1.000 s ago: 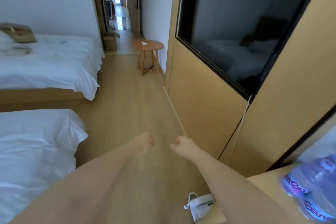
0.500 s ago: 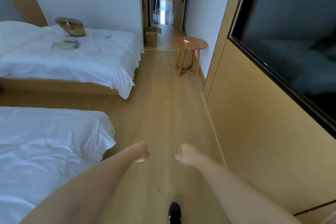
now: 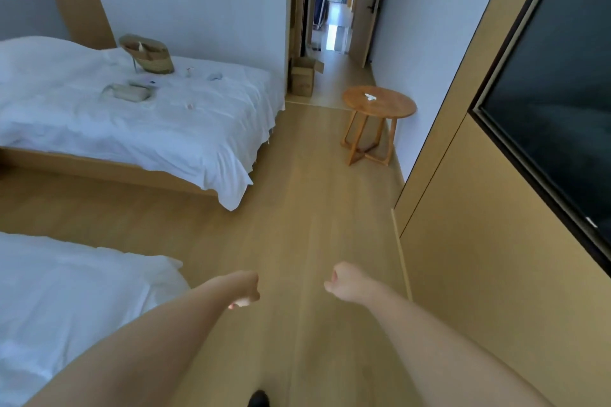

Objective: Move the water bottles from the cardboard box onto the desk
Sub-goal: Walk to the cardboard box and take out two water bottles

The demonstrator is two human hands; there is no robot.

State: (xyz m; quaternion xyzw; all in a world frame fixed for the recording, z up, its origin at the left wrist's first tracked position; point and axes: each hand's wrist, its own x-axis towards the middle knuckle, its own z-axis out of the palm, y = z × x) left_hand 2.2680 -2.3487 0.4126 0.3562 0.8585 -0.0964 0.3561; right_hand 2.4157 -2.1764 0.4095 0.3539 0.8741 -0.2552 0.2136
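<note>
we see two bare arms reach out from the bottom of the frame over a wood floor (image 3: 297, 208). the left hand (image 3: 246, 287) is curled up in a fist and grasps nothing. the right hand (image 3: 344, 279) is curled up in a fist too, with nothing in it. the two hands are near each other but apart, low in the middle of the frame.

the box (image 3: 302, 76) sits on the floor near the top middle, beside the doorway (image 3: 330, 0), just past the foot of the far bed (image 3: 148, 109). its flaps are open. we cannot tell what is in it from here. we see no bottles and no desk in this view.

a basket (image 3: 148, 54) and a small bag (image 3: 127, 92) lie on the far bed at the upper left. another bed (image 3: 66, 307) is at the lower left. a round table (image 3: 378, 104) stands at the upper right of the middle, with a small white thing on top. a dark screen (image 3: 562, 92) is on the wall at the right. a dark shoe tip (image 3: 259, 400) shows at the bottom edge.
</note>
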